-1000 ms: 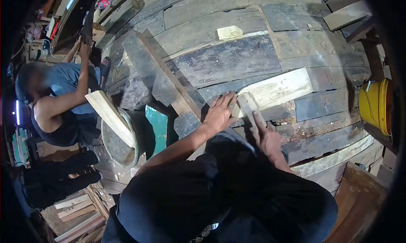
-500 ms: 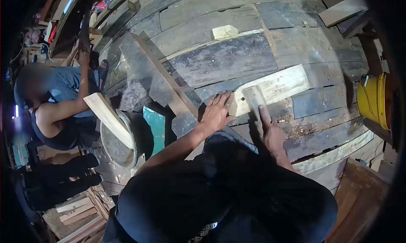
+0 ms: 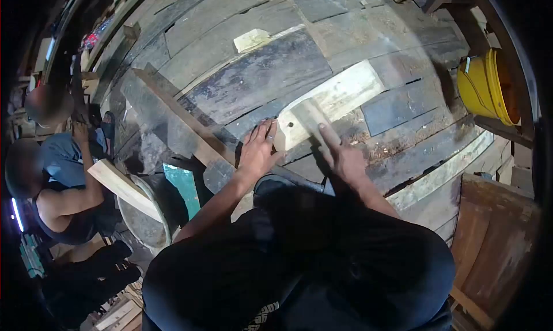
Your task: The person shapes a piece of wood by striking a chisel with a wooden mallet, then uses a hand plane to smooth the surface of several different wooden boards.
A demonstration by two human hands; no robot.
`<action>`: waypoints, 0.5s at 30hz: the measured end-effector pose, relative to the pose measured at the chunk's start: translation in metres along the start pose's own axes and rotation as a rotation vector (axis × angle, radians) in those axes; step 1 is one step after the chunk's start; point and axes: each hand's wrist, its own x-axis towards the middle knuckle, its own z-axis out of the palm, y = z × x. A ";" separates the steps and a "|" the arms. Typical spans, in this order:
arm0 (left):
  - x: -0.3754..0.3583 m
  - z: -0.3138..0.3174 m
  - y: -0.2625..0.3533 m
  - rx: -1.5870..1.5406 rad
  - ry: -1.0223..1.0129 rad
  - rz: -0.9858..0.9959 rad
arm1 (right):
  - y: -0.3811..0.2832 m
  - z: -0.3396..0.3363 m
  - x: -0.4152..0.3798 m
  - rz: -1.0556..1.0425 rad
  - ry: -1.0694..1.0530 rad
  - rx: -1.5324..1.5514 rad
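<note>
A pale wooden board (image 3: 345, 93) with a dark round hole near its left end lies flat on the plank floor. My left hand (image 3: 257, 152) rests against that left end, fingers stretched out and touching the wood. Across the board, just right of the hole, is a flat grey-brown block (image 3: 310, 119), blurred by motion. My right hand (image 3: 345, 161) grips the block's near end, with one finger laid along its top. The underside of the block is hidden.
A long timber beam (image 3: 173, 115) lies to the left. Beyond it stand a round tub (image 3: 141, 230) with a wooden piece (image 3: 124, 190) across it, and a green panel (image 3: 183, 187). Other people (image 3: 63, 207) are at far left. A yellow bucket (image 3: 478, 89) is at right.
My view has shifted, so the board and both hands appear farther left. The block sits slightly farther from the hole. My left hand stays at the board's end.
</note>
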 end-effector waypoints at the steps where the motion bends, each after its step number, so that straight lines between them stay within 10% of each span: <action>1: -0.001 -0.001 0.000 0.022 0.001 0.016 | 0.000 -0.007 -0.002 0.018 -0.002 0.007; 10: 0.001 0.003 -0.003 0.044 0.013 0.036 | 0.073 -0.043 0.054 0.248 0.367 -0.012; 15: 0.003 0.000 -0.001 0.010 -0.015 0.005 | -0.006 -0.006 0.013 0.013 -0.070 -0.066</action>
